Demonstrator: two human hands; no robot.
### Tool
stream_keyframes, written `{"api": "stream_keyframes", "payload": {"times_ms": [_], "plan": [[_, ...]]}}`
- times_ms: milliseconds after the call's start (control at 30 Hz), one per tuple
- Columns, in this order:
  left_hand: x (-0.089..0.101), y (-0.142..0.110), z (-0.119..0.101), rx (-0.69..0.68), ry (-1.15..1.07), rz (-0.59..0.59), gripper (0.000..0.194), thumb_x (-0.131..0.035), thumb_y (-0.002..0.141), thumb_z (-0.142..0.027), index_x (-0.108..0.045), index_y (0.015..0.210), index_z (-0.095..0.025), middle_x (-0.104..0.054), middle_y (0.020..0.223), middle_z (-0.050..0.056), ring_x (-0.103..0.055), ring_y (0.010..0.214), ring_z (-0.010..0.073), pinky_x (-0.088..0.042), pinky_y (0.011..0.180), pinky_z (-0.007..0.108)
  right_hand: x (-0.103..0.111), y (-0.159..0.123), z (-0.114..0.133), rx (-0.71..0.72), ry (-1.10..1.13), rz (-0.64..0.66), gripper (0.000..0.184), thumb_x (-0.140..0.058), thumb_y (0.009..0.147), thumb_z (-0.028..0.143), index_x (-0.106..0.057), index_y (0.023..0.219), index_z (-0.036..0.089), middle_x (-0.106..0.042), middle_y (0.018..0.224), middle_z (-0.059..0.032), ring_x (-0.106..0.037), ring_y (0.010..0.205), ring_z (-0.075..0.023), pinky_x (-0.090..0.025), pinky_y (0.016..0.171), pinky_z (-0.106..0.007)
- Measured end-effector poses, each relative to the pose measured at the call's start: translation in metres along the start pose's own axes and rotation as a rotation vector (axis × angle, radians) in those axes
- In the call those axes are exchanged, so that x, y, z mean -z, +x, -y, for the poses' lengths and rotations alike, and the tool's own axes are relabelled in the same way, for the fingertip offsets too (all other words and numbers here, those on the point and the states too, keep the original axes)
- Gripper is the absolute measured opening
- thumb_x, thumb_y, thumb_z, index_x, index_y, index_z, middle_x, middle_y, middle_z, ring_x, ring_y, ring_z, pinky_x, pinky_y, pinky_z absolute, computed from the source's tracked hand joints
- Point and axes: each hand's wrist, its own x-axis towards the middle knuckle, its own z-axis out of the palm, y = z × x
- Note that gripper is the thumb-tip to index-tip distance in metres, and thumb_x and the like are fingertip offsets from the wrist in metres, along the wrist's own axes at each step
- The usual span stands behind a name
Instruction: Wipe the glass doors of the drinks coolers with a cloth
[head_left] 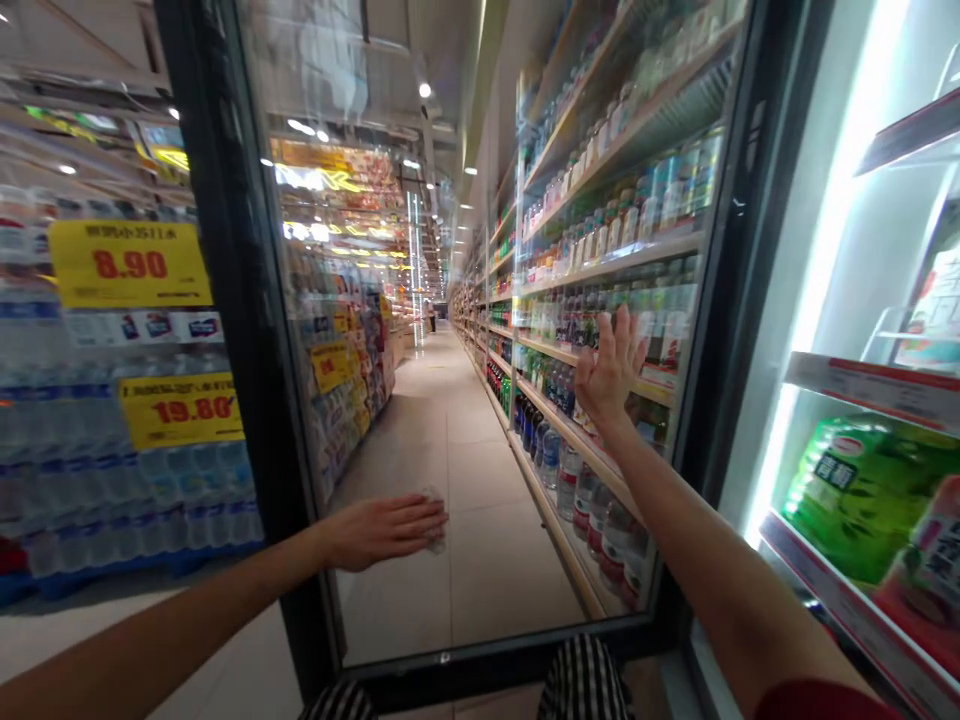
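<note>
Left hand (379, 532): fingers nearly straight and close together, holding a small translucent wad (437, 543) flat at the lower part of a glass door (465, 430). Right hand (611, 370): fingers raised, loosely spread, grasping nothing. Largely hidden by left fingers: the wad, of unidentifiable material. Indeterminable: right-hand contact with glass. Cut off, lower right: dark red sleeve (817, 702).

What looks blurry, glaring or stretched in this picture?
Head view: the light strip at right glares white; the bottles at far left look smeared; pale streaks haze the top of the glass door; the right forearm widens toward the lower edge, perhaps from a wide lens.
</note>
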Motion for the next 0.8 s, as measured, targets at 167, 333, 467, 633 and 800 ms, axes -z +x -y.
{"api": "stream_keyframes", "payload": {"times_ms": [167, 333, 467, 633, 800], "plan": [[0.014, -0.001, 0.025, 0.643, 0.202, -0.279, 0.050, -0.045, 0.081, -0.015, -0.039, 0.131, -0.022, -0.036, 0.141, 0.011, -0.019, 0.136, 0.0238, -0.026, 0.108, 0.045, -0.001, 0.000, 0.001, -0.022, -0.001, -0.003, 0.051, -0.034, 0.084, 0.026, -0.036, 0.134, 0.019, -0.030, 0.145, -0.0111, -0.019, 0.137, -0.0245, -0.018, 0.107, -0.052], [-0.002, 0.003, -0.004, 0.166, 0.010, -0.061, 0.041, -0.042, 0.083, -0.018, -0.048, 0.123, -0.026, -0.045, 0.136, 0.002, -0.027, 0.134, 0.0157, -0.027, 0.109, 0.033, -0.002, 0.000, 0.000, -0.002, 0.001, -0.004, 0.051, -0.035, 0.084, 0.026, -0.036, 0.134, 0.018, -0.029, 0.145, -0.0119, -0.018, 0.137, -0.0247, -0.017, 0.107, -0.052], [-0.008, 0.015, -0.008, 0.306, 0.048, -0.057, 0.040, -0.042, 0.085, -0.019, -0.046, 0.125, -0.025, -0.043, 0.138, 0.004, -0.026, 0.134, 0.0183, -0.026, 0.109, 0.037, -0.003, -0.001, -0.001, 0.005, -0.006, -0.012, 0.051, -0.035, 0.084, 0.028, -0.036, 0.134, 0.018, -0.030, 0.145, -0.0117, -0.018, 0.137, -0.0246, -0.018, 0.107, -0.051], [-0.011, 0.051, 0.004, 0.401, 0.078, -0.146, 0.040, -0.043, 0.084, -0.015, -0.047, 0.123, -0.022, -0.041, 0.138, 0.005, -0.021, 0.136, 0.0227, -0.028, 0.109, 0.043, -0.003, -0.001, -0.002, -0.001, -0.005, -0.017, 0.051, -0.034, 0.084, 0.028, -0.036, 0.134, 0.019, -0.030, 0.145, -0.0112, -0.019, 0.137, -0.0240, -0.018, 0.107, -0.051], [-0.002, 0.080, 0.035, 0.212, 0.037, -0.162, 0.041, -0.042, 0.085, -0.018, -0.045, 0.126, -0.023, -0.043, 0.137, 0.004, -0.027, 0.134, 0.0170, -0.028, 0.110, 0.036, -0.003, 0.000, -0.002, -0.002, -0.016, 0.000, 0.051, -0.033, 0.084, 0.028, -0.036, 0.134, 0.020, -0.031, 0.144, -0.0109, -0.019, 0.137, -0.0240, -0.018, 0.107, -0.051]]}}
